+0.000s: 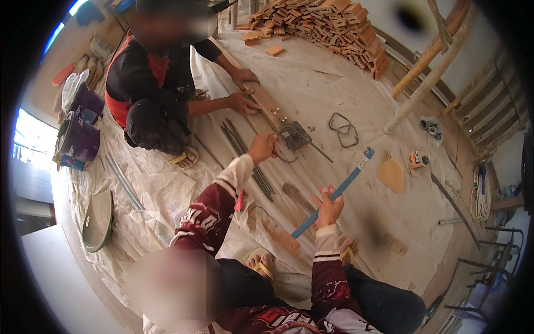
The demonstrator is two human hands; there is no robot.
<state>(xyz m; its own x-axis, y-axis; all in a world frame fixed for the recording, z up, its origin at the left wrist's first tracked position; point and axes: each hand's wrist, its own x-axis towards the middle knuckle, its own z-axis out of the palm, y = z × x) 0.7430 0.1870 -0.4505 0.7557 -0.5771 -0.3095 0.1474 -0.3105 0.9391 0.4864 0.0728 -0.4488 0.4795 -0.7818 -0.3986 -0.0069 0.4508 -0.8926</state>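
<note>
My left hand [263, 148] is closed on a thin metal rod [288, 161], bent beside a dark metal plate [295, 137] with small pegs. This plate sits on the near end of a wooden plank [266, 104]. In my right hand [330, 209] is a long blue flat bar [349, 181] with a notched far end, slanting up to the right and apart from the plate. Across from me, a squatting person [161, 94] presses the plank with both hands. Several straight metal rods [258, 179] lie left of the plank.
Bent metal loops [349, 146] lie right of the plate. Farther right are a can [417, 160] and a tan flat piece [391, 176]. Bricks [334, 33] are piled at the back, near wooden poles [423, 72]. Purple buckets [79, 136] and a trough [98, 221] stand left. Wrinkled sheeting [161, 192] covers the floor.
</note>
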